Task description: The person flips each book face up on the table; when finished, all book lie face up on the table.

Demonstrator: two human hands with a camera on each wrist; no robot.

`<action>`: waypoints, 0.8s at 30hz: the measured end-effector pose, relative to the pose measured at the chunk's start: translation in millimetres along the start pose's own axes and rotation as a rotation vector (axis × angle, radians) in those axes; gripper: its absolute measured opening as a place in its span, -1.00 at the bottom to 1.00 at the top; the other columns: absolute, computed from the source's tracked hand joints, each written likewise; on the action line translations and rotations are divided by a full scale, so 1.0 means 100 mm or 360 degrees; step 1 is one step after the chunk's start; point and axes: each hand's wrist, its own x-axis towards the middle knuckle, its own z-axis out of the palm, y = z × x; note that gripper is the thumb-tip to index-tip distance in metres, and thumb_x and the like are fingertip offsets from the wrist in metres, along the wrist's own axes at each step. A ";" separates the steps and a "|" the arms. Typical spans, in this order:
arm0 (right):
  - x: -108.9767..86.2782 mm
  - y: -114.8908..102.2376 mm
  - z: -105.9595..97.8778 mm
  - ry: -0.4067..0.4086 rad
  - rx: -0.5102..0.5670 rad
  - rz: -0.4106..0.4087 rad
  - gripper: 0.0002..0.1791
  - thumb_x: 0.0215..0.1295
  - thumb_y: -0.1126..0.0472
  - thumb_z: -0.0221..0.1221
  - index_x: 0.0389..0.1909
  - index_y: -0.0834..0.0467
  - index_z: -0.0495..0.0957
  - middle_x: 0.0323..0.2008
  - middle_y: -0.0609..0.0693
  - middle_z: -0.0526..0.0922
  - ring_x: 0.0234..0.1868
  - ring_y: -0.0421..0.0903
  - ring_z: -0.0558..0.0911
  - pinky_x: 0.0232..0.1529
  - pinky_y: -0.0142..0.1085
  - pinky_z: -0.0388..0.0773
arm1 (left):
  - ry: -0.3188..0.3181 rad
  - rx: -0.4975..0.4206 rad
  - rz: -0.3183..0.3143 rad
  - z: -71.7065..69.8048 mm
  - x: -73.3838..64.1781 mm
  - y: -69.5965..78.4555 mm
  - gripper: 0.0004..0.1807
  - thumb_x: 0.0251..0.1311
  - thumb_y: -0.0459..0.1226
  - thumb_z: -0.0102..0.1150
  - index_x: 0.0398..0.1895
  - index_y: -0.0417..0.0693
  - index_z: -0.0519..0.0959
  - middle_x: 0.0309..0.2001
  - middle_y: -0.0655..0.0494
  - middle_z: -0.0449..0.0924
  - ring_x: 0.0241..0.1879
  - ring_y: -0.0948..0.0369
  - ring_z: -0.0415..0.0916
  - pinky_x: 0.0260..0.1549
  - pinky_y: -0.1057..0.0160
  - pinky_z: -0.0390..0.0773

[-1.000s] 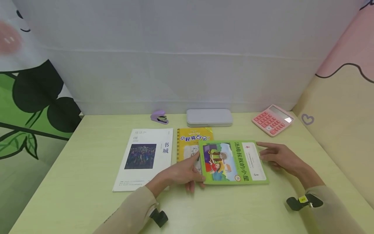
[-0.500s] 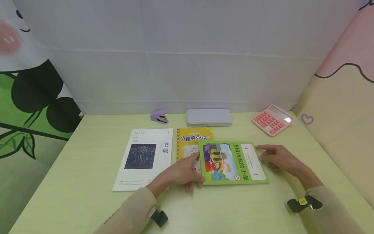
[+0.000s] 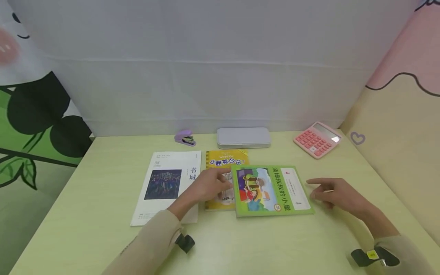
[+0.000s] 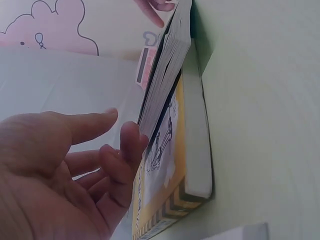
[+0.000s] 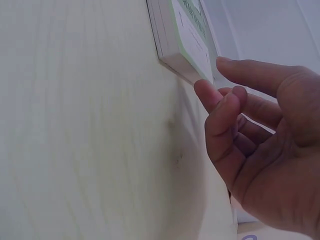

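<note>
A green picture book [image 3: 261,191] lies with its left part over a yellow book [image 3: 220,204], so the yellow cover is partly hidden. My left hand [image 3: 210,185] hovers over the yellow book, its fingertips close to the green book's left edge. In the left wrist view the fingers of that hand are loosely bent and hold nothing, beside the stacked books. To the right of the green book is my right hand [image 3: 338,194], apart from the book's edge. Its fingers are relaxed around nothing, as the right wrist view [image 5: 265,130] of the hand confirms.
A white magazine [image 3: 165,189] lies left of the books, partly under my left forearm. Along the back of the table stand a purple stapler [image 3: 185,137], a grey pencil case [image 3: 243,137] and a pink calculator [image 3: 317,139]. A white cloth wall [image 3: 213,76] rises behind them.
My left hand has let go of the green book's left edge and lifted up and left. My right hand has drawn away to the right. The green book stays resting on the yellow one.
</note>
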 end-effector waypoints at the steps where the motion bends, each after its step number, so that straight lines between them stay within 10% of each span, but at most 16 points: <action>1: -0.03 0.01 0.01 -0.0004 0.0022 -0.0006 -0.36 0.41 0.19 0.33 0.44 0.32 0.46 -0.16 0.12 0.71 -0.51 -0.19 0.53 -0.44 -0.34 0.54 | 0.0014 -0.0011 0.0007 -0.01 0.04 0.00 -0.36 0.44 -0.21 0.31 0.55 -0.01 0.42 -0.08 0.05 0.71 -0.45 0.19 0.64 -0.48 0.30 0.53; 24: -0.20 0.02 0.22 -0.0089 0.0194 -0.0050 -0.25 0.30 0.35 0.33 0.48 0.43 0.33 -0.19 0.15 0.61 -0.55 -0.19 0.50 -0.54 -0.32 0.54 | -0.0076 -0.0157 0.0088 -0.17 0.61 -0.13 -0.42 0.32 -0.31 0.43 0.41 -0.09 0.58 -0.29 0.05 0.74 -0.58 0.24 0.56 -0.52 0.36 0.48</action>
